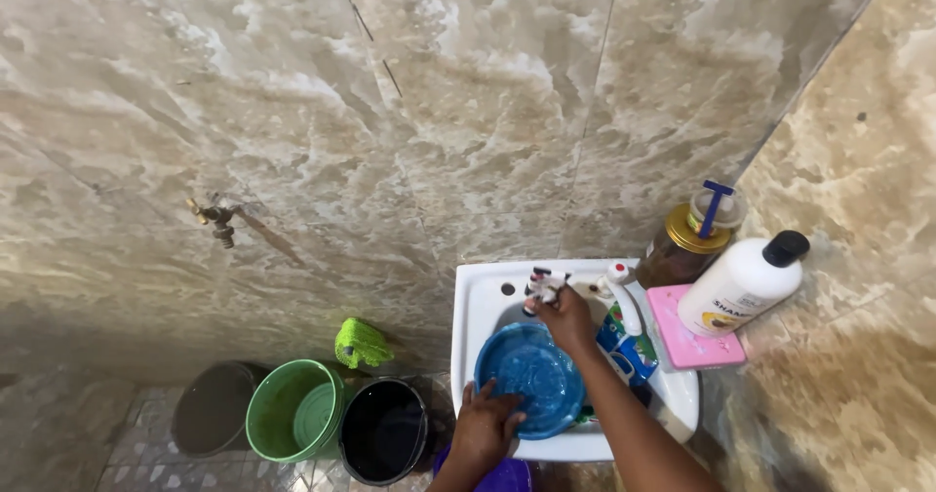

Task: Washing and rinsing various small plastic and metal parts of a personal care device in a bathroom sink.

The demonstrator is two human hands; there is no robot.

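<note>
Gripping bowl rim, sink edge beside

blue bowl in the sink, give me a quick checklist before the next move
1. Left hand steadies the blue bowl at its near rim: ok.
2. Right hand reaches the sink tap: ok.
3. Bowl sits under the spout: cannot tell, the hand hides it.
4. Water running: cannot tell.
5. White bottle lies tilted on the pink block at the edge of the white sink; it might slip: not ok.
6. Green bucket and black bucket stand apart from the sink, on the floor: ok.
</note>
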